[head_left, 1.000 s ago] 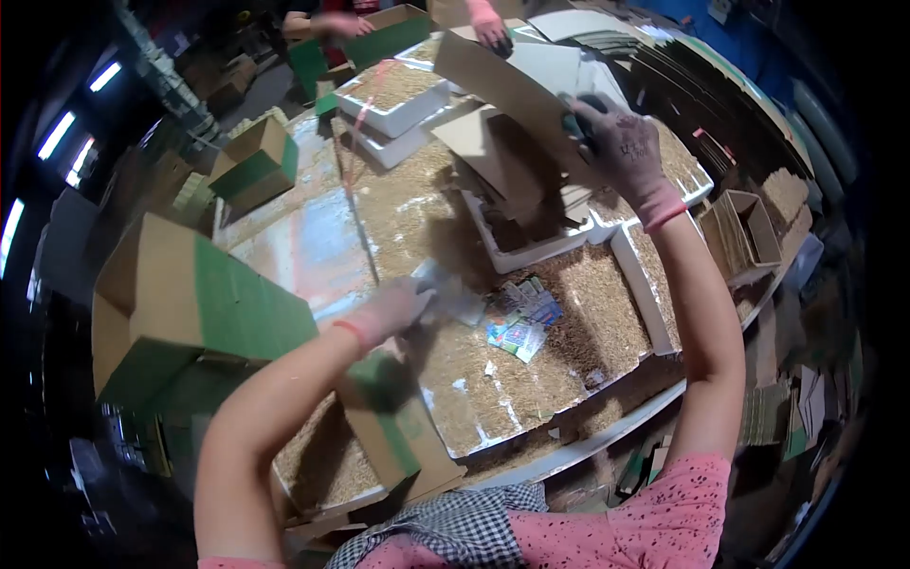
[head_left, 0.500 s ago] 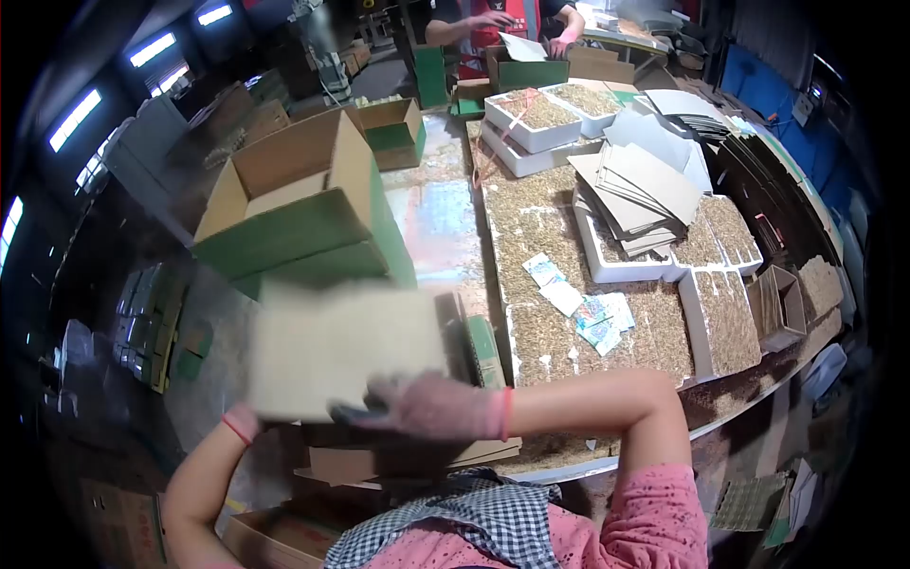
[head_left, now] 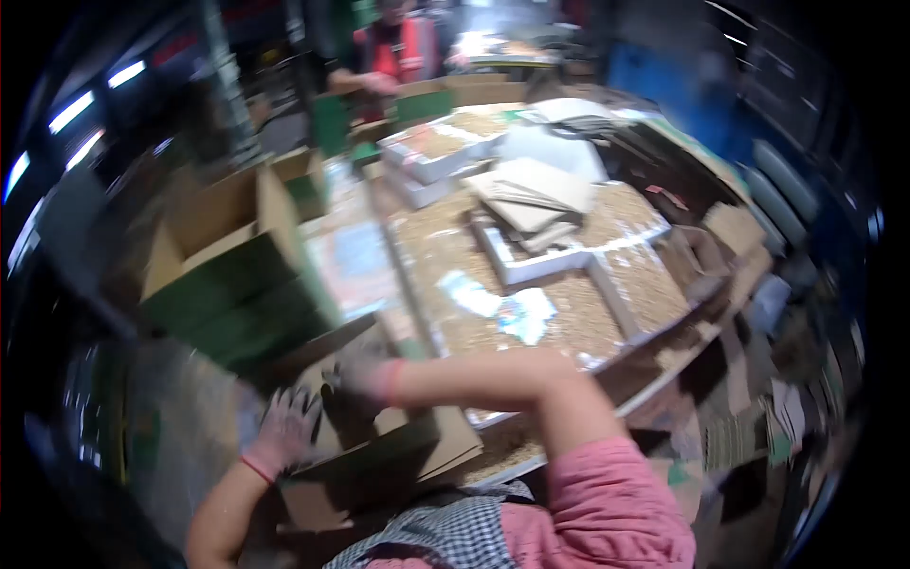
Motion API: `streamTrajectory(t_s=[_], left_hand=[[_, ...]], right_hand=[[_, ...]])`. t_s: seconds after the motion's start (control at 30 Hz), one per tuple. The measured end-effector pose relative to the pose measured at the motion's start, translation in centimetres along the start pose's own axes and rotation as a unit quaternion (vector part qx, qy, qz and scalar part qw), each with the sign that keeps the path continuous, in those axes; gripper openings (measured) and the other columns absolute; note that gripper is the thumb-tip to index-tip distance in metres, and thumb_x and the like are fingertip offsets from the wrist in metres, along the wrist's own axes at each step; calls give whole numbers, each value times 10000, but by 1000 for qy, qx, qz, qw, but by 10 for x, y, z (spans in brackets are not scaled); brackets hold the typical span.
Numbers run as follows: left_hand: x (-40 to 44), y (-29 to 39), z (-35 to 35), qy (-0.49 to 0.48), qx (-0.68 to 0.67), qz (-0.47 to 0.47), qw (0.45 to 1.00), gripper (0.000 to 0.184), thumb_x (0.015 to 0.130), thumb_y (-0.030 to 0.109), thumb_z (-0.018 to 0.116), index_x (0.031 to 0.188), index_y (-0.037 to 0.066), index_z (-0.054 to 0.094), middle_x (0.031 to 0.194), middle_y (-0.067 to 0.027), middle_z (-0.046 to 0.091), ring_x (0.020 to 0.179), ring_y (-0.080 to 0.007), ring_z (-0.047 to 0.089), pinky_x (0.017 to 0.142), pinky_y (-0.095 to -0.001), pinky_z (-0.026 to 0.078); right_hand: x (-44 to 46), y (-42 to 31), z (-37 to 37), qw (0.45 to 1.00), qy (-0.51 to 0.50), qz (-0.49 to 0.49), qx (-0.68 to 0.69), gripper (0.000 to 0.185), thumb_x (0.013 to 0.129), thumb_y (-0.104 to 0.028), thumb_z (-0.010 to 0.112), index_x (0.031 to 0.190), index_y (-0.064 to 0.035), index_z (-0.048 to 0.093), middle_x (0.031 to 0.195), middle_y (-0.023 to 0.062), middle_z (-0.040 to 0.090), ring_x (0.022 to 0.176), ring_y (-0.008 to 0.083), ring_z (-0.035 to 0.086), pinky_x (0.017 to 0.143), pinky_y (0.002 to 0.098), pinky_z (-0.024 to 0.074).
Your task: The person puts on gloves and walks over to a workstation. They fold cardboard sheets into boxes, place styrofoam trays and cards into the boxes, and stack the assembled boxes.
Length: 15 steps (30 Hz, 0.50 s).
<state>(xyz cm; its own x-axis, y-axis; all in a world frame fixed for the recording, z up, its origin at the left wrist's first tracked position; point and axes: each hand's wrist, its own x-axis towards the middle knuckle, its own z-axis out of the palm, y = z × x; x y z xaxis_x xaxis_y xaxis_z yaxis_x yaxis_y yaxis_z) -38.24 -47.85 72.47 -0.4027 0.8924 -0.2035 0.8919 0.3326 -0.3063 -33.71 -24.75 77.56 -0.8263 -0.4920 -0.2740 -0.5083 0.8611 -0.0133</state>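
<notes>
An open cardboard box (head_left: 379, 453) stands right in front of me, and both my gloved hands are at it. My left hand (head_left: 284, 432) lies at the box's left side, its dark-tipped fingers spread. My right hand (head_left: 358, 379) reaches down inside, blurred, so how its fingers are set is unclear. Between the hands, a light cardboard sheet (head_left: 327, 436) shows in the box, partly covered by them. Just beyond rises a larger green-and-brown carton (head_left: 237, 302) with its top open.
White foam trays (head_left: 545, 269) filled with brown grain-like pieces cover the table to the right. Cardboard sheets (head_left: 533, 194) are stacked on them, and printed packets (head_left: 526, 315) lie nearer. Across the table, a person in a red vest (head_left: 409, 52) stands by green boxes (head_left: 424, 107).
The cardboard sheet that was held up in front of me is now down in the box. Both hands have lowered with it. The camera view has turned to the right.
</notes>
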Motion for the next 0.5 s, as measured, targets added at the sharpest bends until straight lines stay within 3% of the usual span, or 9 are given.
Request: streamTrajectory(t_s=[0.03,0.07,0.1,0.13,0.17,0.2,0.27,0.33,0.5], left_hand=[[11,3,9,-116,-22,6,993,969,753,704,492,1440,49,300,1413,-253,376,1294,-447,348,1115,-513,189],[8,0,12,-131,-97,-4,987,964,749,710,499,1447,74,304,1427,-254,361,1308,-439,341,1112,-499,205],[10,-5,2,-183,-99,-2,978,992,729,718,526,1456,86,291,1430,-250,358,1281,-423,387,1102,-488,238],[9,-7,-41,-240,-140,-16,961,1029,706,705,574,1468,91,255,1422,-256,362,1246,-396,441,1098,-469,249],[1,-10,-67,-183,-177,-56,966,934,738,571,673,1443,80,308,1353,-215,460,1228,-320,480,1050,-432,342],[-29,1,-102,-42,-309,-135,940,547,861,201,620,1331,-9,436,1238,-203,541,1134,-327,534,952,-367,436],[-78,-17,-52,138,-3,-126,982,584,883,375,568,1335,25,445,1208,-181,556,1069,-298,570,878,-374,474],[-85,1,-50,193,48,-138,970,597,889,422,544,1331,33,450,1197,-185,559,1063,-295,574,869,-371,477],[-15,37,20,211,39,161,963,537,934,318,516,1370,26,399,1297,-149,487,1110,-285,508,934,-335,433]], right_hand=[[60,29,112,994,102,-42,9,465,692,-335,697,1078,-84,626,1055,192,620,924,360,612,743,489,504],[82,31,124,993,-43,-20,105,669,646,-533,721,1169,-120,664,1321,197,517,1202,430,459,912,637,365],[42,19,86,999,-29,-26,-6,506,695,-406,691,1095,-100,643,1043,170,643,971,363,611,774,494,493],[56,35,98,975,-98,-81,183,498,701,-417,690,1075,-90,658,1035,158,651,948,325,620,809,440,489],[-10,32,48,982,51,-96,153,505,696,-433,696,1066,-92,662,1007,154,660,874,309,637,788,407,498],[-41,41,35,962,181,-112,170,480,736,-399,678,1101,-91,632,1026,140,653,850,311,641,784,396,497],[-94,74,33,904,378,-55,195,462,781,-345,647,1157,-86,582,1141,150,601,1021,307,590,873,389,466],[-98,85,65,892,408,-91,170,445,806,-318,626,1175,-79,563,1196,163,559,1091,314,543,910,408,446],[-23,25,155,920,342,-104,160,559,903,-387,487,1305,-2,435,1381,254,367,1316,392,335,1117,518,217]])
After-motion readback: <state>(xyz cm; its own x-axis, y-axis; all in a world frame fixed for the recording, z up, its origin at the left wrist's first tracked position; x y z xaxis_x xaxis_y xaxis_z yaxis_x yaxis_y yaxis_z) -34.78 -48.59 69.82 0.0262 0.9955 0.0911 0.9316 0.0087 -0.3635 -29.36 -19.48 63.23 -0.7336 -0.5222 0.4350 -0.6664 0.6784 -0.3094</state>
